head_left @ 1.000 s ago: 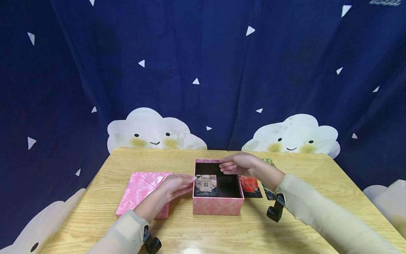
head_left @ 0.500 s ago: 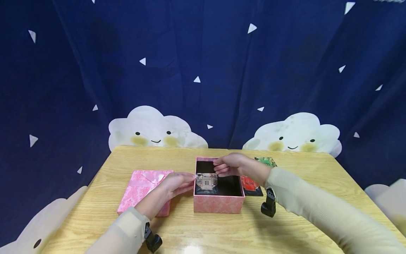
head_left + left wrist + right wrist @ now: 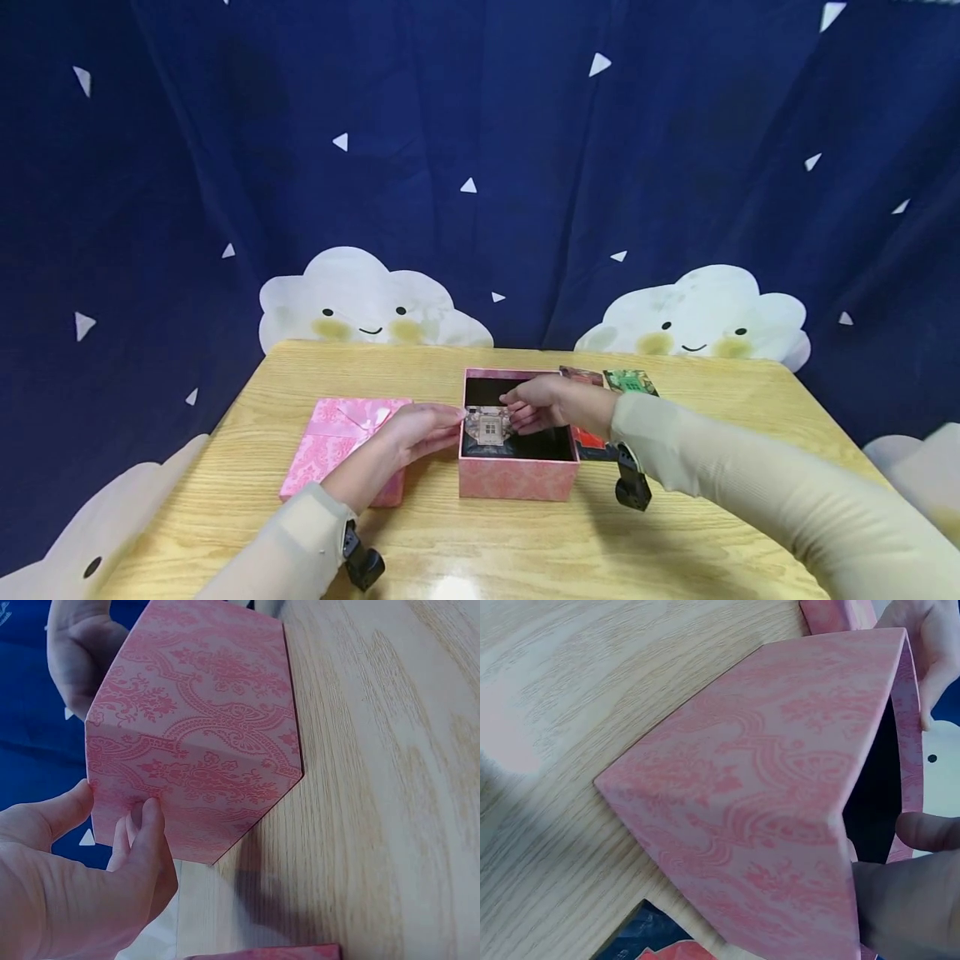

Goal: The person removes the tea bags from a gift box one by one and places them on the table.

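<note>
The pink patterned box point(image 3: 517, 481), dark inside, stands without its lid on the table. Against its inner left side lies a floral packet point(image 3: 487, 427) with a pale label. My left hand point(image 3: 427, 429) holds the box's left wall; in the left wrist view its thumb is at the rim and its fingertips touch the outside. My right hand point(image 3: 542, 404) reaches over the right rim into the box, its loosely bent fingers beside the packet's right edge. Nothing is seen between them. In the right wrist view, the right wall point(image 3: 772, 892) hides most of those fingers.
A pink lid point(image 3: 330, 442) with a ribbon bow lies left of the box, partly behind the left hand. Right of the box are a red packet point(image 3: 590, 438), a dark reddish packet point(image 3: 583, 375) and a green packet point(image 3: 632, 381), partly covered by the right arm.
My right hand has moved left and lower into the box, towards the floral packet. The left hand stays on the left wall. More of the packets behind the right arm now shows.
</note>
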Motion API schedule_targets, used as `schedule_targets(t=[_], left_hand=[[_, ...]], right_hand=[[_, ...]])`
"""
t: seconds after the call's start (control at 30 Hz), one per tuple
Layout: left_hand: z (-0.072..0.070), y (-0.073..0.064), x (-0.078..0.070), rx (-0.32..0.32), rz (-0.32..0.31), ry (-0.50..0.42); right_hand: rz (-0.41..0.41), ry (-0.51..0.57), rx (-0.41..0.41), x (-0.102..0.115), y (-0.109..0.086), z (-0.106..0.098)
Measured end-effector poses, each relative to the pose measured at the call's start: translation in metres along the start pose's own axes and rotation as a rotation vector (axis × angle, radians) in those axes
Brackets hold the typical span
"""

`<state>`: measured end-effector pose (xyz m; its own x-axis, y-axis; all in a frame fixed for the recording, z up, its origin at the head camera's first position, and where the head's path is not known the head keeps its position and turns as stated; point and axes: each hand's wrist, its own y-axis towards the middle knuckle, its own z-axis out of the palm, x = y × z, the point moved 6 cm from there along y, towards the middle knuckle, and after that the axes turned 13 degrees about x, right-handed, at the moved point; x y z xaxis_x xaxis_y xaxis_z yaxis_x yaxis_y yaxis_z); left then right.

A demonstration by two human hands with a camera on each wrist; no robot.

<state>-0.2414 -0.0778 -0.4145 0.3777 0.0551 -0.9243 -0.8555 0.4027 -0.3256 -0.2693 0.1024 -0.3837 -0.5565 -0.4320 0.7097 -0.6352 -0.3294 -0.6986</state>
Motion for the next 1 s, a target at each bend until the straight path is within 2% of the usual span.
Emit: schedule_targets(t=[0.13, 0.33, 0.5, 1.0], left_hand=[[-0.001, 0.0, 0.0, -0.018, -0.001, 0.003], [0.001, 0.0, 0.002, -0.003, -0.004, 0.009], [0.0, 0.001, 0.002, -0.007, 0.002, 0.0], [-0.002, 0.002, 0.001, -0.005, -0.008, 0.001]], right_hand=[[0.014, 0.01, -0.032, -0.002, 0.004, -0.001], [0.048, -0.025, -0.054, -0.015, 0.014, 0.002], [0.046, -0.054, -0.075, -0.015, 0.016, 0.003], [0.065, -0.041, -0.042, -0.006, 0.014, 0.0]])
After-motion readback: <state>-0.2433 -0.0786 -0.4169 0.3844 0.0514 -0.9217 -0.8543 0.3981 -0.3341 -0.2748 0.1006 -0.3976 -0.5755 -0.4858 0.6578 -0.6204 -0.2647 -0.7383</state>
